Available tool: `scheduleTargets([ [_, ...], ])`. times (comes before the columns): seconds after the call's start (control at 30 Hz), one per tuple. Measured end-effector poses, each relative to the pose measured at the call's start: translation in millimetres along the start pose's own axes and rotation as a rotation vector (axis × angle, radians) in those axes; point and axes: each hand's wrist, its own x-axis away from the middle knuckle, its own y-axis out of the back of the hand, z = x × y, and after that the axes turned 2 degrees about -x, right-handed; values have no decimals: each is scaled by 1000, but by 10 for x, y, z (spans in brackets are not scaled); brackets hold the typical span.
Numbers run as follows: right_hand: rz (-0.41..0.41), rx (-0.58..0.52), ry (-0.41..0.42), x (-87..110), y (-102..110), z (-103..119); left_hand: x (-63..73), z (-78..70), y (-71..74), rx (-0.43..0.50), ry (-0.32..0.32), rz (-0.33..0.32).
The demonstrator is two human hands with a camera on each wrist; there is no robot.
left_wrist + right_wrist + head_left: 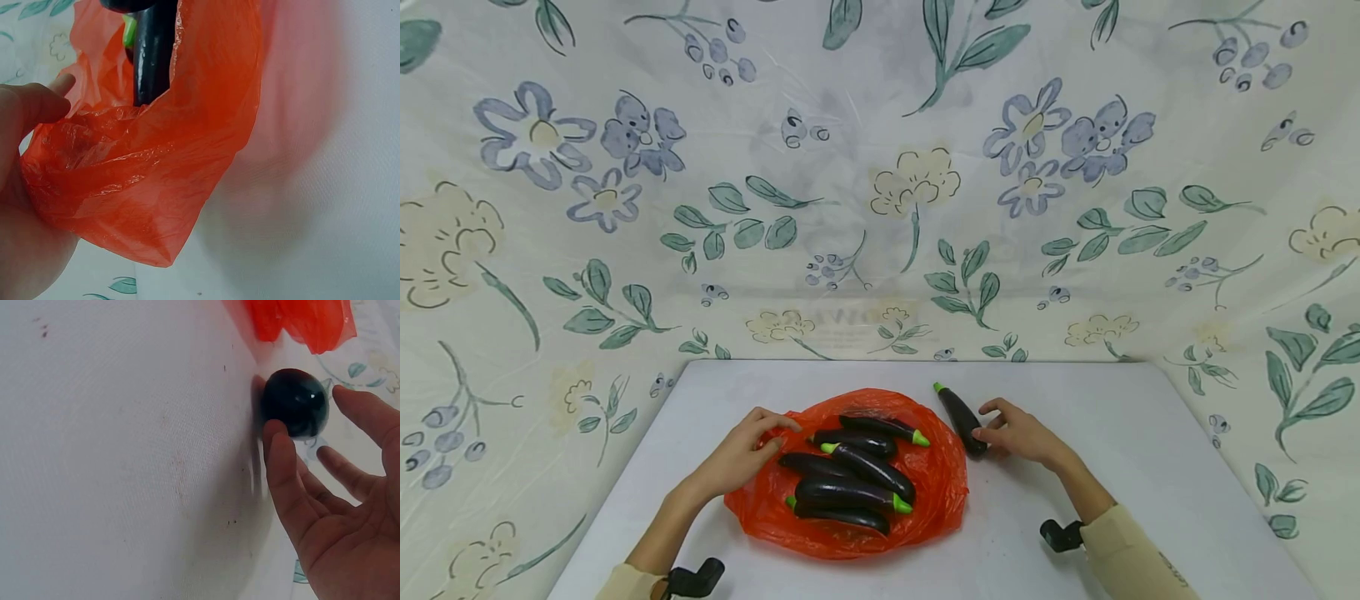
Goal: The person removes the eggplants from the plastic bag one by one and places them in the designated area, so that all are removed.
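Note:
Several dark eggplants (pixel 850 493) with green stem ends lie in an open red plastic bag (pixel 936 508). My left hand (pixel 741 454) is at the bag's left edge, thumb and fingers apart. In the left wrist view, the red film (pixel 187 169) lies against this hand (pixel 28 144), and part of an eggplant (pixel 153 56) shows inside. Just right of the bag, a single eggplant (pixel 958 421) lies on the table, green end away from me. My right hand (pixel 1018 433) is at its near end. Seen from the right wrist, spread fingers (pixel 284 469) stand around the rounded end (pixel 295 403).
The white table (pixel 1075 400) bears the bag and the lone eggplant. A flower-patterned sheet (pixel 880 208) hangs behind and at both sides. Black wrist devices sit at the left (pixel 696 577) and right (pixel 1062 536) sleeves.

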Motion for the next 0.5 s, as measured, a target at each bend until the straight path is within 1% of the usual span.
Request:
scheduleTargets([
  [0.27,4,13,-4,-5,1,-17,12,-13,4,1,7,0],
  [0.5,-19,40,21,-21,80,14,13,-18,13,-4,6,3],
])
